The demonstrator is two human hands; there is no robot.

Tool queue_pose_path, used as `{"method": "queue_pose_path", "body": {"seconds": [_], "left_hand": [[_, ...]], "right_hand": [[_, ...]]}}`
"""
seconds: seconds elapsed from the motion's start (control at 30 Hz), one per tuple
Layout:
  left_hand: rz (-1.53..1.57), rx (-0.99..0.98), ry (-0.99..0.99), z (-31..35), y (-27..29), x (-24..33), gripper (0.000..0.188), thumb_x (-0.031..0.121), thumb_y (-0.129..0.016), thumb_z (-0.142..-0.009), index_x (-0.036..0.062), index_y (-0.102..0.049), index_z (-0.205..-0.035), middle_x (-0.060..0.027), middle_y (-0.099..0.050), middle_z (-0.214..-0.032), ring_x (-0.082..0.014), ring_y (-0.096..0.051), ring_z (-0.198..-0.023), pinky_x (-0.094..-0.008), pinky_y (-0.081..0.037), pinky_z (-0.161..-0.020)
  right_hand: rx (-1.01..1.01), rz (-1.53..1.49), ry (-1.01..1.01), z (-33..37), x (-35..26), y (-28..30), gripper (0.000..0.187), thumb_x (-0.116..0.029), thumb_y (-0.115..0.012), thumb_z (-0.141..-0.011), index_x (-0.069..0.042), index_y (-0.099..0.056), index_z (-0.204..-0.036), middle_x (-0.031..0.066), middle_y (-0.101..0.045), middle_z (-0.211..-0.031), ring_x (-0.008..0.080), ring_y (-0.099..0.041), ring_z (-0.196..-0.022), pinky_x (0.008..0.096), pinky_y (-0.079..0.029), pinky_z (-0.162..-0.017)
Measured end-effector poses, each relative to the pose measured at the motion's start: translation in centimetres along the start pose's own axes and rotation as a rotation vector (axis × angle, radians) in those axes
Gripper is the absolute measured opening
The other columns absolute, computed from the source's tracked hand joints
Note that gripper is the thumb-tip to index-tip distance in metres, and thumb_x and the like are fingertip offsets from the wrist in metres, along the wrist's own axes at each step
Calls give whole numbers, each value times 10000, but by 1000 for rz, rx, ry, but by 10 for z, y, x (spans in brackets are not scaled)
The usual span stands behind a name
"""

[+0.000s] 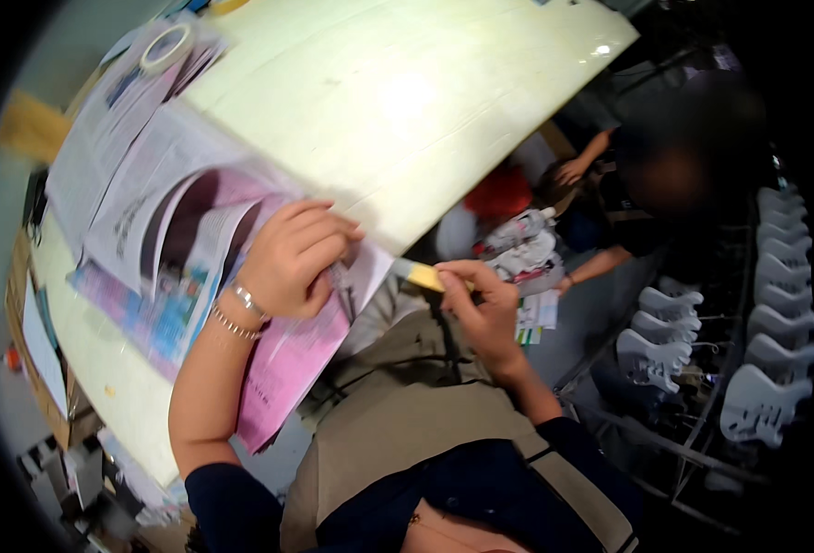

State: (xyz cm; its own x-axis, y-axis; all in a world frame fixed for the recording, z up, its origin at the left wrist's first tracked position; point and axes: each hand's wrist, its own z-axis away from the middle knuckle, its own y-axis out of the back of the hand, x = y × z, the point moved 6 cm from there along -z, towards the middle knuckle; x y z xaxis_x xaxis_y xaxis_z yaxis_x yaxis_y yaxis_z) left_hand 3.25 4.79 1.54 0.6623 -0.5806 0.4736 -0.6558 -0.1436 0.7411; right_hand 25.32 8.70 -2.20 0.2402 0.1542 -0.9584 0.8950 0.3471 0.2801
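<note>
Plainly, a Yellow Tool at the Newspaper's Edge

A pale table stretches from the near left to the far side of the scene. On the right, a dark metal rack holds rows of light-coloured guitar bodies. Between table and rack, a co-worker in dark clothes reaches both arms to the left. Newspapers cover the left part of the table; several sheets curl up, and a pink sheet lies nearest the wearer's tan apron.

The left hand rests over the right side of the newspapers, palm down, fingers loosely bent and close together; whether they pinch the paper, I cannot tell. The right hand, just to the right, pinches a yellow tool between thumb and forefinger. Its pale tip points left, right by the paper's edge; contact is unclear. A roll of tape sits on the papers at the far left. Smallest, a silver watch circles the left wrist.
</note>
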Motion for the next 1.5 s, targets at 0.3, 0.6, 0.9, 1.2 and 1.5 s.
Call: {"method": "queue_pose_path", "body": {"seconds": [0.3,0.6,0.9,1.2,1.5], "left_hand": [[-50,51,-83,4,0,-1,192,28,-517,-505,64,-513,-694,-87,-685,-910,-277,-664,-915,-440,-515,-893],[-38,64,-101,4,-1,-3,173,66,-541,-504,74,-503,-673,-82,-666,-861,-285,-667,-896,-445,-528,-850],[10,45,-78,6,-3,-5,203,24,-533,-493,62,-510,-691,-113,-643,-892,-302,-650,-919,-464,-511,-881],[7,21,-29,5,-4,-6,222,5,-502,-496,40,-527,-713,-134,-656,-965,-327,-628,-930,-458,-503,-899],[70,4,9,4,-11,-10,288,-33,-478,-484,36,-552,-753,-150,-649,-1000,-349,-602,-914,-462,-485,-917]], "right_hand": [[-33,31,-14,-2,1,-2,116,-59,-648,-909,13,-681,-994,50,-681,-826,67,-615,-604,201,-467,-535],[68,-22,4,-17,1,13,116,-65,-647,-915,19,-683,-987,22,-652,-756,41,-580,-591,178,-418,-509],[-227,87,-31,-71,-25,9,212,-182,-661,-910,27,-690,-924,-22,-552,-582,12,-460,-529,197,-327,-477],[-509,257,1,-102,-30,-2,253,-237,-679,-902,15,-693,-907,-44,-510,-588,20,-420,-550,208,-321,-491],[-782,267,-89,-126,-24,-24,244,-253,-651,-934,-11,-679,-936,-61,-515,-628,0,-416,-548,168,-328,-486]]}}
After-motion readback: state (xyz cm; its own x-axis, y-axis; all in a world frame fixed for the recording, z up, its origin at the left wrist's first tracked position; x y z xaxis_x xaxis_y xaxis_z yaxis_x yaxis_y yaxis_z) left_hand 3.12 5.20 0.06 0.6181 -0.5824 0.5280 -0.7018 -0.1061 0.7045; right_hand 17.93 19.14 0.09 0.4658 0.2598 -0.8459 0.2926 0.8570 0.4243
